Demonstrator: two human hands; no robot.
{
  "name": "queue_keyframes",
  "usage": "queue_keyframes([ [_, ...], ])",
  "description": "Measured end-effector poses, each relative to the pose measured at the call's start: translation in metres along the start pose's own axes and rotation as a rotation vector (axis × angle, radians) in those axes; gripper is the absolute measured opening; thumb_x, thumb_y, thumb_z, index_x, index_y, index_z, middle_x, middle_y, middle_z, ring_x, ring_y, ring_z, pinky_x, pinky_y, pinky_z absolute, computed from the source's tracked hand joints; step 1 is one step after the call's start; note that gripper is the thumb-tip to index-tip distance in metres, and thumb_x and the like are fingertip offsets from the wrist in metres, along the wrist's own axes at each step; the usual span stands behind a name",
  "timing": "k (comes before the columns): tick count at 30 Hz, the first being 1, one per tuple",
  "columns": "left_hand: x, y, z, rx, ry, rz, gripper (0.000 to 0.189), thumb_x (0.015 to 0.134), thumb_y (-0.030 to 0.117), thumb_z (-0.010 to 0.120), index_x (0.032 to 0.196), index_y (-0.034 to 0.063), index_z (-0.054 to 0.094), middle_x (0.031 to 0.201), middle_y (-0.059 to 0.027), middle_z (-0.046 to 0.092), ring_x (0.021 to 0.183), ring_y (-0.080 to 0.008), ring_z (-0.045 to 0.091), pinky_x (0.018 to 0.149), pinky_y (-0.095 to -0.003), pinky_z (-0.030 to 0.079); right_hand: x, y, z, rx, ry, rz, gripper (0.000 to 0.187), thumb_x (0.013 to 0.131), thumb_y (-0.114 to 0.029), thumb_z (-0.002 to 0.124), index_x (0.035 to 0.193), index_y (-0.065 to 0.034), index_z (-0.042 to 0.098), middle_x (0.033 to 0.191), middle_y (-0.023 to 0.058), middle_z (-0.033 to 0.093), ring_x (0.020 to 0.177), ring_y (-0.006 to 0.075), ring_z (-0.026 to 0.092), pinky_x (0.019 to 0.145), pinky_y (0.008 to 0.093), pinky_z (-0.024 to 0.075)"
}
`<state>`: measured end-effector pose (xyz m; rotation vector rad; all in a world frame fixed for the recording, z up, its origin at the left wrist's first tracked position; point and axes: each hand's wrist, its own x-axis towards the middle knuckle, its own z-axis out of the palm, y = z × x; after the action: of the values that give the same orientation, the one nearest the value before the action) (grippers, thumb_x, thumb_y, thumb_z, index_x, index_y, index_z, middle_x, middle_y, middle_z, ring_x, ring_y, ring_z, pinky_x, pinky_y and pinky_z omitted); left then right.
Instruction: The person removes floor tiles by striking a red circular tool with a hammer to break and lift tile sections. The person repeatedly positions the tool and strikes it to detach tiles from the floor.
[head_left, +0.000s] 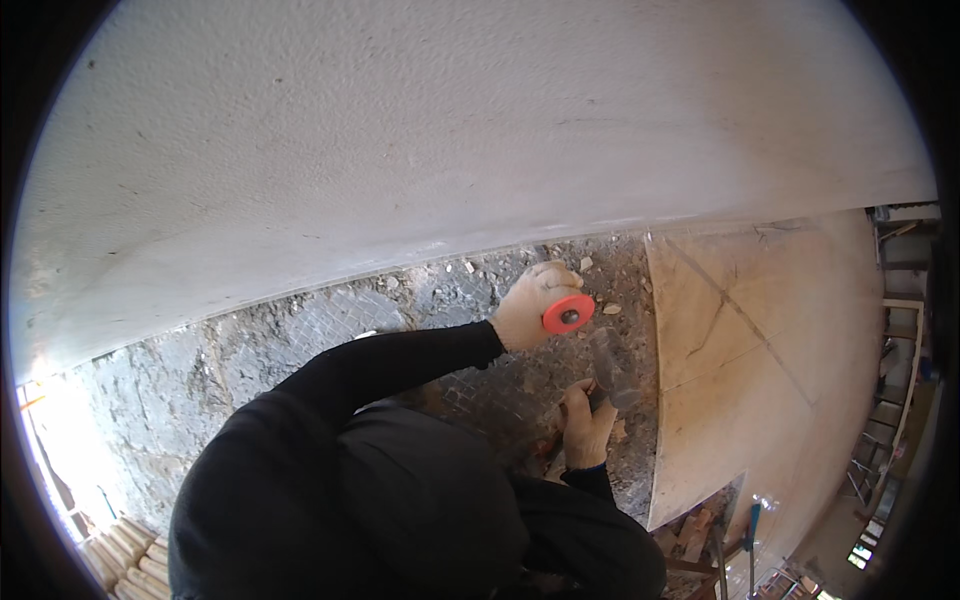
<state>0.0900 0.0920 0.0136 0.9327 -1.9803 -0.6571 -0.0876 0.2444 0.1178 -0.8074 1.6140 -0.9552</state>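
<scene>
My left hand (529, 307), in a pale work glove, grips a cold chisel with a round red hand guard (553, 318). The chisel's metal striking end (570, 317) shows in the middle of the guard; its blade is hidden beneath the hand. Below and to the right, my right hand (587, 431), also gloved, is closed around the handle of a club hammer (616, 367). The slightly blurred hammer head is apart from the chisel. Both hands are over a strip of rough grey mortar bed (480, 300), strewn with chips and marked with grid-like imprints.
A white wall (450, 135) borders the strip along the top. To the right, beige floor tiles (720, 337) with dark cracks end at a raised edge. Broken pieces (694, 529) and a blue-handled tool (754, 517) are at lower right. Stacked pale sacks or rolls (124, 555) stand at lower left.
</scene>
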Motion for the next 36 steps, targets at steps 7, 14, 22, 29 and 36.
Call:
queue_keyframes([
  [7,0.016,-0.004,0.007,0.056,0.056,-0.143,0.042,0.09,0.018,0.081,0.131,0.0117,0.076,0.136,-0.011,0.072,0.135,-0.036,0.064,0.117,-0.0514,0.051,-0.012,-0.028,-0.014,0.084,-0.008,-0.069,0.014,0.106,-0.009,0.065,0.095,-0.0024,0.062,0.077,0.0034,0.058,0.059,0.011,0.052,0.055,0.0305,0.0449],
  [14,0.023,0.005,0.01,0.086,0.111,-0.162,0.033,0.091,0.015,0.081,0.124,0.0131,0.079,0.137,-0.0117,0.072,0.133,-0.0363,0.066,0.113,-0.0496,0.055,0.032,-0.009,-0.003,-0.354,-0.177,-0.284,0.011,0.102,-0.009,0.07,0.093,-0.0026,0.066,0.075,0.0001,0.059,0.066,0.0127,0.058,0.064,0.0353,0.0508],
  [22,0.023,0.007,0.007,0.113,0.062,-0.261,0.035,0.093,0.019,0.082,0.127,0.0117,0.078,0.138,-0.0119,0.072,0.135,-0.0369,0.066,0.114,-0.0507,0.054,0.037,0.015,-0.002,-0.302,-0.066,-0.436,0.011,0.104,-0.009,0.065,0.094,-0.0055,0.065,0.076,0.0021,0.061,0.059,0.0113,0.056,0.054,0.0292,0.0466],
  [29,0.025,0.007,0.008,0.053,0.16,-0.22,0.039,0.095,0.021,0.08,0.133,0.0139,0.079,0.134,-0.0127,0.074,0.132,-0.0388,0.067,0.112,-0.0504,0.055,0.005,-0.03,-0.004,-0.068,-0.142,-0.335,0.015,0.105,-0.002,0.055,0.095,-0.0018,0.065,0.074,0.0078,0.063,0.064,0.0137,0.061,0.058,0.0287,0.0488],
  [36,0.027,0.008,0.006,-0.036,0.069,-0.226,0.036,0.093,0.017,0.081,0.129,0.0115,0.079,0.139,-0.0119,0.074,0.134,-0.0371,0.067,0.115,-0.0491,0.055,0.033,-0.022,0.007,-0.457,-0.128,-0.204,0.021,0.103,-0.015,0.069,0.106,0.0049,0.075,0.086,0.0152,0.074,0.079,0.0249,0.071,0.076,0.0416,0.0558],
])
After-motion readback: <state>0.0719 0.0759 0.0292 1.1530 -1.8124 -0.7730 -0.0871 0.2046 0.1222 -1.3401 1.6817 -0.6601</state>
